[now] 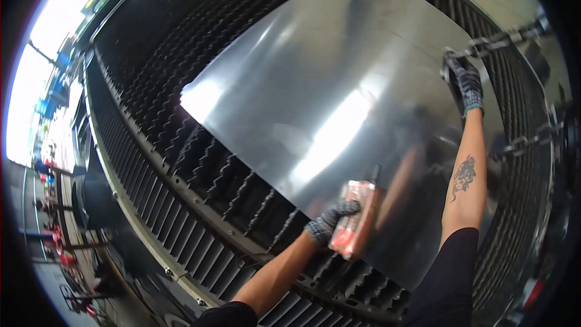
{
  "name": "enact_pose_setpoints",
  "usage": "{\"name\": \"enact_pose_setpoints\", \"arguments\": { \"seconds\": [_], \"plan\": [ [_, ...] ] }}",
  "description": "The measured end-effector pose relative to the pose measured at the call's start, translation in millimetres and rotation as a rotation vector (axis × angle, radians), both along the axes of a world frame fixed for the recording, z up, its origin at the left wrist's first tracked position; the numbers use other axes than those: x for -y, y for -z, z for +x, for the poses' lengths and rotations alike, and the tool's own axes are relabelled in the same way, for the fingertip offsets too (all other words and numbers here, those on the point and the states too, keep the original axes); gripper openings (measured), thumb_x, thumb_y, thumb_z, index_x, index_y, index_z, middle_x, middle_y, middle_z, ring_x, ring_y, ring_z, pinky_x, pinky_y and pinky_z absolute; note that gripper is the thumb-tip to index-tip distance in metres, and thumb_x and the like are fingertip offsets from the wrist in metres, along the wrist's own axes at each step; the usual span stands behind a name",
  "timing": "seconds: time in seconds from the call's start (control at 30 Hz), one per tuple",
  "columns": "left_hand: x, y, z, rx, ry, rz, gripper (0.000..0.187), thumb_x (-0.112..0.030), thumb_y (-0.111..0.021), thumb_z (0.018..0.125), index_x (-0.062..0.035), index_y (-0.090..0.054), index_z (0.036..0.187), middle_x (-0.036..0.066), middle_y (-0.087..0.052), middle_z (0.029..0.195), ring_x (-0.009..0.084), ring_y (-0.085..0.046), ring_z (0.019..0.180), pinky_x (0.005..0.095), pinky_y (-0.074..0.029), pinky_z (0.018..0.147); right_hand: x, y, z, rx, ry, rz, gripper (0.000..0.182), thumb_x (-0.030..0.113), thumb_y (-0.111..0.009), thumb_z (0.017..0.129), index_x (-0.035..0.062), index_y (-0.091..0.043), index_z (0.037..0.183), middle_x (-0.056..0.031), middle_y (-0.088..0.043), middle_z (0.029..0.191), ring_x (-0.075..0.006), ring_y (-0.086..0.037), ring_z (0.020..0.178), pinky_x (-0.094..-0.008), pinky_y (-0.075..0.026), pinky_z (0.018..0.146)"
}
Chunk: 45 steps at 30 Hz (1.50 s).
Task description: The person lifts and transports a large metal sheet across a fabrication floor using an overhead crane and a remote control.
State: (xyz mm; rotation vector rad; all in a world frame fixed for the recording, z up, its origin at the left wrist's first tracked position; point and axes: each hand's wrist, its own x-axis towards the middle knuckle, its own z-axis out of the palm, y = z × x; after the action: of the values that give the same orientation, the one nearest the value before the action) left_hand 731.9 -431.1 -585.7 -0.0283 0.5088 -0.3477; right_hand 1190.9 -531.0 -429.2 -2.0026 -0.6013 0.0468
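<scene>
Squarely beneath both hands, a large, shiny, silver-grey metal sheet with angled corners [260, 127] is laid flat across a bed of black, wavy-edged metal slats [181, 54]. By the near edge of the sheet, a block-shaped red-and-whitish handheld device [354, 224] is gripped by the left hand [333, 221], which is covered by a grey knitted glove and closed around the device's side. A short black stub [376, 174] is carried at the device's top, and its markings are blurred.

Near the right edge of the sheet, the end of a dark steel link chain [501, 42] is touched by the right hand [467, 82], gloved in the same grey knit with a teal cuff. Its fingers are bent at the chain's end; whether they are fully closed around it cannot be told. Off the sheet's right side, lower than the first, a second steel chain [532, 138] is seen.

The right forearm, marked by a dark tattoo [465, 177], is stretched over the sheet, and both upper arms are covered by black sleeves [448, 272]. To the left of the sheet, the slatted bed is bordered by a pale metal rail [130, 218]. Light and blurred reflections are thrown back by the sheet's surface.
</scene>
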Motion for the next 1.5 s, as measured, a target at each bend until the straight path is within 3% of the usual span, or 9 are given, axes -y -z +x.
{"name": "enact_pose_setpoints", "arguments": {
  "seconds": [0.2, 0.27, 0.4, 0.53, 0.73, 0.9, 1.03, 1.17, 1.5],
  "plan": [
    [-18, -46, 4, 0.162, 0.073, 0.235, 0.032, -0.026, -0.07, 0.083, -0.0059, -0.059, 0.105, 0.008, -0.067, 0.089, 0.017, -0.066, 0.075, 0.0291, -0.056, 0.068, -33, -5, -117, 0.121, 0.06, -0.295, 0.025, 0.026, -0.059, 0.092, 0.0039, -0.064, 0.08, -0.0007, -0.06, 0.068, -0.0104, -0.055, 0.059, -0.0285, -0.043, 0.058],
    [-14, -33, -1, 0.222, 0.076, 0.151, 0.032, -0.027, -0.07, 0.083, -0.0059, -0.059, 0.105, 0.007, -0.067, 0.089, 0.0163, -0.066, 0.075, 0.029, -0.055, 0.068, 3, 15, -133, 0.086, -0.002, -0.307, 0.02, 0.022, -0.057, 0.091, 0.0034, -0.062, 0.094, -0.0042, -0.06, 0.083, -0.017, -0.055, 0.077, -0.0307, -0.044, 0.074],
    [-23, -43, -9, 0.242, -0.022, 0.18, 0.033, -0.023, -0.076, 0.077, -0.0054, -0.059, 0.099, 0.006, -0.067, 0.089, 0.0162, -0.065, 0.073, 0.0299, -0.055, 0.066, 64, 0, -182, 1.072, -0.222, -1.331, 0.049, 0.033, -0.062, 0.087, 0.0079, -0.051, 0.128, -0.0126, -0.052, 0.13, -0.029, -0.045, 0.123, -0.0411, -0.031, 0.107],
    [-124, -38, -44, 0.13, -0.075, 0.355, 0.053, -0.02, -0.079, 0.074, -0.0037, -0.05, 0.115, 0.007, -0.065, 0.093, 0.0188, -0.063, 0.084, 0.0324, -0.055, 0.08, 19, -65, -317, -0.017, -0.072, -0.809, 0.049, 0.035, -0.072, 0.079, 0.005, -0.055, 0.113, -0.0107, -0.063, 0.109, -0.0218, -0.061, 0.096, -0.0352, -0.049, 0.083],
    [-405, -76, -63, 0.133, -0.417, 0.956, 0.041, -0.02, -0.076, 0.077, -0.005, -0.056, 0.109, 0.006, -0.063, 0.093, 0.0175, -0.062, 0.084, 0.0332, -0.054, 0.077, -71, -41, -305, 1.21, -0.094, -1.338, 0.037, 0.022, -0.042, 0.099, 0.0101, -0.045, 0.134, -0.0165, -0.053, 0.123, -0.0295, -0.053, 0.112, -0.0383, -0.042, 0.098],
    [-503, -76, -62, 0.123, -0.567, 0.85, 0.044, -0.021, -0.077, 0.075, -0.0062, -0.056, 0.111, 0.005, -0.063, 0.094, 0.0175, -0.063, 0.082, 0.0336, -0.055, 0.074, -276, -45, -239, -0.351, 0.471, 0.239, 0.045, 0.055, -0.055, 0.088, 0.0107, -0.059, 0.094, -0.0087, -0.063, 0.087, -0.0202, -0.061, 0.07, -0.036, -0.053, 0.061],
    [-532, -72, -105, 0.052, -0.748, 0.476, 0.056, -0.027, -0.078, 0.071, -0.0059, -0.053, 0.117, 0.007, -0.063, 0.101, 0.022, -0.064, 0.088, 0.0387, -0.055, 0.08, -404, -89, -248, -0.346, 0.38, 0.723, 0.043, 0.053, -0.059, 0.085, 0.0119, -0.058, 0.075, -0.0059, -0.059, 0.06, -0.021, -0.059, 0.061, -0.0394, -0.053, 0.066],
    [-544, -76, -163, 0.075, -0.756, 0.252, 0.068, -0.033, -0.079, 0.069, -0.0047, -0.049, 0.123, 0.011, -0.062, 0.106, 0.027, -0.063, 0.095, 0.0434, -0.054, 0.084, -479, -129, -176, -0.248, -0.018, 0.631, 0.055, 0.061, -0.048, 0.087, 0.0122, -0.061, 0.066, -0.0028, -0.06, 0.056, -0.0177, -0.05, 0.042, -0.0261, -0.029, 0.035],
    [-527, -42, -8, 0.222, -0.594, 0.489, 0.056, -0.019, -0.076, 0.075, -0.0058, -0.05, 0.122, 0.004, -0.059, 0.106, 0.0178, -0.06, 0.096, 0.0338, -0.052, 0.084, -482, -83, -86, -0.339, 0.178, 0.664, 0.042, 0.05, -0.062, 0.084, 0.009, -0.063, 0.077, -0.0065, -0.068, 0.072, -0.0197, -0.064, 0.061, -0.0322, -0.049, 0.051]
  ]
}}
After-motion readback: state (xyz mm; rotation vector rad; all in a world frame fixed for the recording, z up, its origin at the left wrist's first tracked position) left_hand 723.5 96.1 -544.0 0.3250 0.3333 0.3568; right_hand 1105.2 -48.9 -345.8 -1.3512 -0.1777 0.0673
